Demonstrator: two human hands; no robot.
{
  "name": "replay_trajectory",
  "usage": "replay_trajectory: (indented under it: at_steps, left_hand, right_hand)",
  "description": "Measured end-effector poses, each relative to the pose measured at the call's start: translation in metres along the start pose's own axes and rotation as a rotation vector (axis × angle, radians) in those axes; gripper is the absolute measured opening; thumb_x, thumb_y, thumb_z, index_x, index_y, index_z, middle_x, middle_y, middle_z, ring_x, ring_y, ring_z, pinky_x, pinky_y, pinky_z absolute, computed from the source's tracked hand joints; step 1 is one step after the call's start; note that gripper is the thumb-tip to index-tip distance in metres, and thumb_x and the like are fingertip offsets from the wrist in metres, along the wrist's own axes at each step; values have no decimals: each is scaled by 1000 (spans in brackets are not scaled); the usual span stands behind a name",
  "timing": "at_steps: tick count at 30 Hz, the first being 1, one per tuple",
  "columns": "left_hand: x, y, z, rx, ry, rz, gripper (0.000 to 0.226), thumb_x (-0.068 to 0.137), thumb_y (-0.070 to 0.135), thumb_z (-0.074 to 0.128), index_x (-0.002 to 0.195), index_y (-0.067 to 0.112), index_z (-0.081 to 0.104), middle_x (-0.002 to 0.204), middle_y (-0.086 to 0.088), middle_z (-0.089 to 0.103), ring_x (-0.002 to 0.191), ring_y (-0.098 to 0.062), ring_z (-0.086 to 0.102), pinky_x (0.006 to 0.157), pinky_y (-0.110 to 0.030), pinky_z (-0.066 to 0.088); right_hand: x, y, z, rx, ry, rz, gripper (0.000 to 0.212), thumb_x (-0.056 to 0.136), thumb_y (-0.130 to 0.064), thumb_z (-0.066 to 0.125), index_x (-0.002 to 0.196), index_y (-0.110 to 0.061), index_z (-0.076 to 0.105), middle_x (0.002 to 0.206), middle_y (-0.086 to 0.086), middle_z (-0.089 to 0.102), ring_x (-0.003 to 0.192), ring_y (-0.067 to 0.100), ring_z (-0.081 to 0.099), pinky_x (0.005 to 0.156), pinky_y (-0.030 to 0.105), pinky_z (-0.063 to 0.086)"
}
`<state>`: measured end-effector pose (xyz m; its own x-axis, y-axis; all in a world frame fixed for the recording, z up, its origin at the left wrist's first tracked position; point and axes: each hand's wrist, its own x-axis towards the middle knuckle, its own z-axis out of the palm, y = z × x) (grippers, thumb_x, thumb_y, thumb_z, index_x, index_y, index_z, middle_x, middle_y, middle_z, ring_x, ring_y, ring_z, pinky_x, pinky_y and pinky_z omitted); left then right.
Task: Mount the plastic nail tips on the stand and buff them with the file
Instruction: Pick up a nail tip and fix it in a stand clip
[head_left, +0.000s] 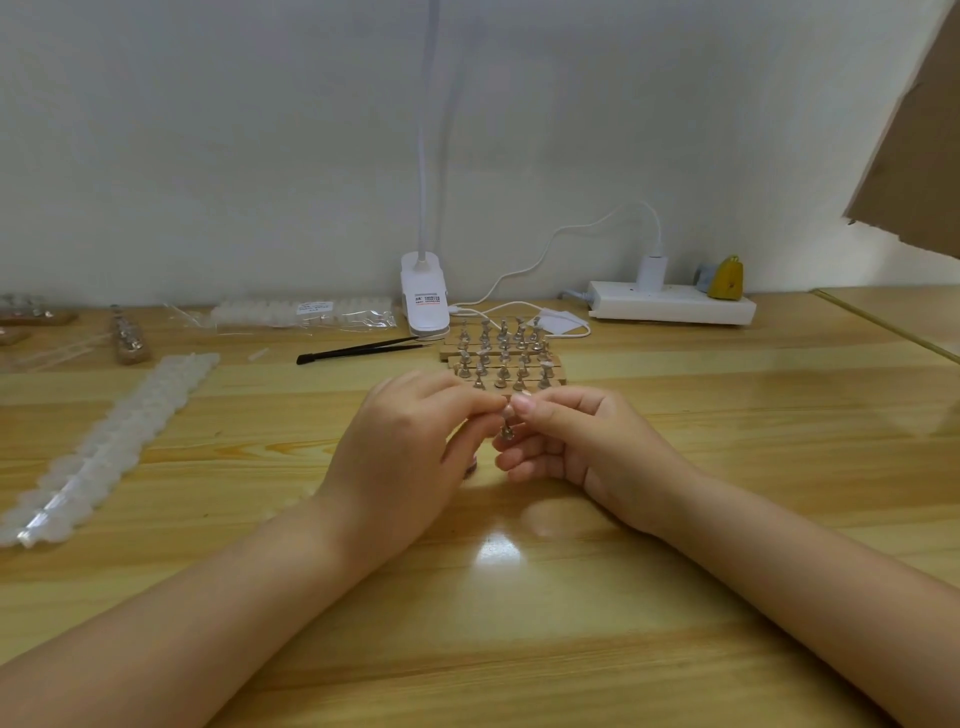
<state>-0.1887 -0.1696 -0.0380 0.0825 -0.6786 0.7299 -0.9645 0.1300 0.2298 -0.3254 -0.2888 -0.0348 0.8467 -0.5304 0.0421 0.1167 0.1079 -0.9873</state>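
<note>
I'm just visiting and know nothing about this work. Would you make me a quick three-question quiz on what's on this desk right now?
1. True or false: the black tweezers lie untouched on the table.
2. What do the left hand and right hand pinch between them? A) a metal peg B) a charger plug C) a bag
3. Fill in: the wooden stand of pegs sits just ____ the hands.

Key: 1 true; 2 A; 3 behind (farther from the person).
</note>
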Motion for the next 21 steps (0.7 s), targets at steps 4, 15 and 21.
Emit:
replay_trajectory:
  at_steps: [4,15,21]
  left_hand:
    - [0,-3,0,-25,7,18,22,90,23,59,97,9,74,86,-3,71,80,-22,65,72,-45,53]
    - [4,-8,-6,-43,165,-54,13,92,13,61,94,4,70,82,-2,70,72,-17,65,65,-33,52]
    - [-1,-6,0,-83,86,-121,7,89,4,64,96,2,64,81,-1,69,67,-14,65,60,-29,50]
  right_hand:
    - [-5,1,3,-315,45,-135,17,83,-2,69,98,7,67,86,21,71,72,21,70,64,25,57]
    - [-3,2,0,-514,65,-271,5,87,0,65,91,-3,68,81,13,72,69,20,71,63,26,58]
    - [3,-10,-29,-513,281,-385,21,87,-2,66,100,-17,59,81,6,73,70,19,71,61,28,58]
